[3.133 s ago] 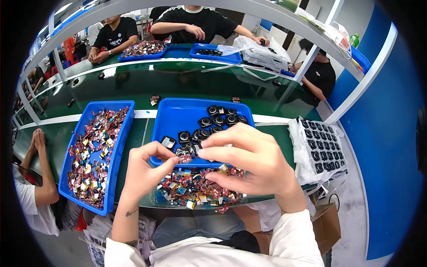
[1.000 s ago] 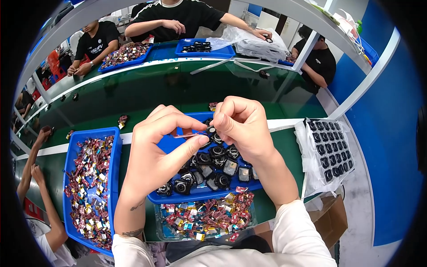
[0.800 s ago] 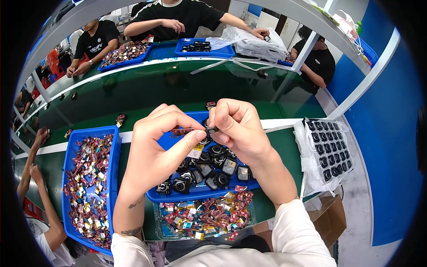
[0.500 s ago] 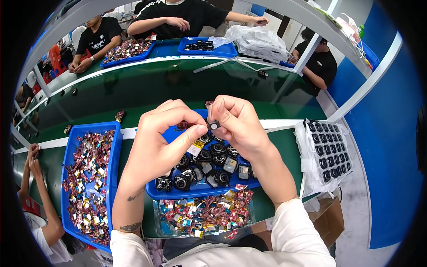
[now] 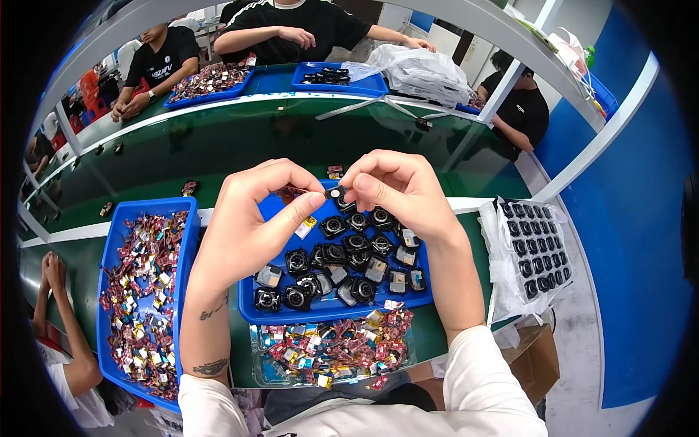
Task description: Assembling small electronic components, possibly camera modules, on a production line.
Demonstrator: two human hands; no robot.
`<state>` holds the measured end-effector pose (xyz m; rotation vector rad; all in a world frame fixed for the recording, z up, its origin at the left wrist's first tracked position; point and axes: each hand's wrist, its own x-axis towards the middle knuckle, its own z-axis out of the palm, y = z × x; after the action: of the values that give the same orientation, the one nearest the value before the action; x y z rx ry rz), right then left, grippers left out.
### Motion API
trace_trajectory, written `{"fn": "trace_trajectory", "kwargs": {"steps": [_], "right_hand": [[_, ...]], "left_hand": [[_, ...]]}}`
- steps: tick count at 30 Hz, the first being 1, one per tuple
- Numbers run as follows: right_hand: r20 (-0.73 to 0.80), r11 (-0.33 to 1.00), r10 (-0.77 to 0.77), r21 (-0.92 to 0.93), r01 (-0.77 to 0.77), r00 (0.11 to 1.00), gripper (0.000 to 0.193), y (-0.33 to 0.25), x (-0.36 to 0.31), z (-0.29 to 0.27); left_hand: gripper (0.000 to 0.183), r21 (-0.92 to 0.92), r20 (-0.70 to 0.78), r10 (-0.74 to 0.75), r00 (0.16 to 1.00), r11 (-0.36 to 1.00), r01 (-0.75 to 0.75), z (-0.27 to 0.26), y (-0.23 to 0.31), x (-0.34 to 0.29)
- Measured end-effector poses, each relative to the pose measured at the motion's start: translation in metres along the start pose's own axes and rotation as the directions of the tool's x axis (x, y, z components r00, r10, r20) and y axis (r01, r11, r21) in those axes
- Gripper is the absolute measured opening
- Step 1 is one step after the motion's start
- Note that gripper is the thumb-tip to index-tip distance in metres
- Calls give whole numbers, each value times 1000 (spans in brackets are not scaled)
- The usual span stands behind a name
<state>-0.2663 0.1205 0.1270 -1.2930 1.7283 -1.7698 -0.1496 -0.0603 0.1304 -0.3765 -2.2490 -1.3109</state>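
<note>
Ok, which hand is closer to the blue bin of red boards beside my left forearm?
Left. Your left hand is to the right of the blue bin's far end; your right hand is farther right, beyond the left one.

Smooth blue rectangular plastic tray [image 5: 328, 317], 6 o'clock, glossy black round-faced housings [image 5: 355, 243] inside, shiny reflective flat green worktop [image 5: 335, 130], 12 o'clock

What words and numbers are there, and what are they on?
Black T-shirt at the upper left: pale lettering, which I won't copy out.
Black shirt at the upper right: a mark too small to read.
Red boards in the clear tray: any print is too small.
Small held black part: no readable text.
Nothing else is readable.
</note>
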Motion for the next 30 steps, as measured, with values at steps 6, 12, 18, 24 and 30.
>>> {"fn": "trace_trajectory", "kwargs": {"steps": [6, 12, 18, 24, 30], "right_hand": [[21, 995, -88, 40, 87, 996, 17, -1, -4, 8], [-119, 991, -135, -35, 131, 984, 13, 3, -4, 7], [-124, 994, -113, -21, 111, 986, 14, 6, -3, 11], [-81, 991, -91, 96, 98, 993, 11, 9, -4, 16], [-204, 983, -142, 82, 161, 969, 14, 12, -5, 19]], "left_hand": [[7, 62, 35, -42, 999, 997, 39, 2, 4, 0], [10, -19, -20, -123, 992, 992, 122, 6, -1, -1], [11, -29, -42, -109, 993, 994, 108, 6, 2, -1], [9, 4, -16, -119, 993, 993, 119, 7, 5, -2], [10, 208, 4, 52, 999, 977, -51, 15, 0, -1]]}}
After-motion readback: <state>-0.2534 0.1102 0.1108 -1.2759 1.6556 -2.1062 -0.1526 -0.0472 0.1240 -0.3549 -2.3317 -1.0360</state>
